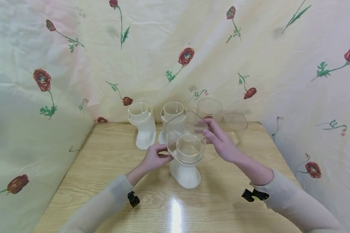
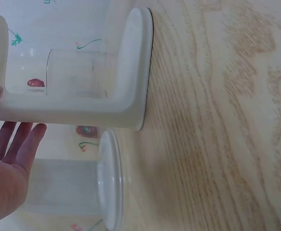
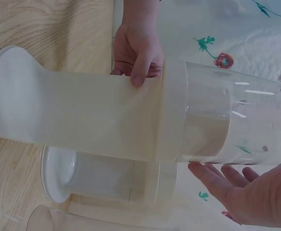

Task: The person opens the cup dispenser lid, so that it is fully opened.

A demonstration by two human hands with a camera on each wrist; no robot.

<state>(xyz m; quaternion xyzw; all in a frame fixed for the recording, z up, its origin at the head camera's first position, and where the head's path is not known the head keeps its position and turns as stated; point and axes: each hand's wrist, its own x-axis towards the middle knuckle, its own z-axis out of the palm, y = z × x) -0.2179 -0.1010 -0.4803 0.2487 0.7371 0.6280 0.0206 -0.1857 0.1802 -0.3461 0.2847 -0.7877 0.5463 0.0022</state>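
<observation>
Left grip (image 1: 154, 158): thumb and fingers closed on the edge of the front stand (image 1: 186, 177), below its collar; stand evidently steadied by this.

Right grip (image 1: 225, 147): not clenched, fingers nearly straight, laid against the right side of the clear container (image 1: 188, 129); wall presumably kept upright thereby.

Clear container, one: set around the raised ring of the front stand, wide mouth upward. Front stand: carried upright at the middle, foot apparently rested on the surface (image 1: 105, 181).

White stands, two: placed upright at far left (image 1: 145, 132) and far middle (image 1: 172, 121), the latter partly screened by the clear container; seemingly parked out of the hands' way.

Spare containers, two, clear: placed at far right, round (image 1: 210, 106) and angular (image 1: 240, 119).

Backdrop: flowered cloth (image 1: 151, 64).
</observation>
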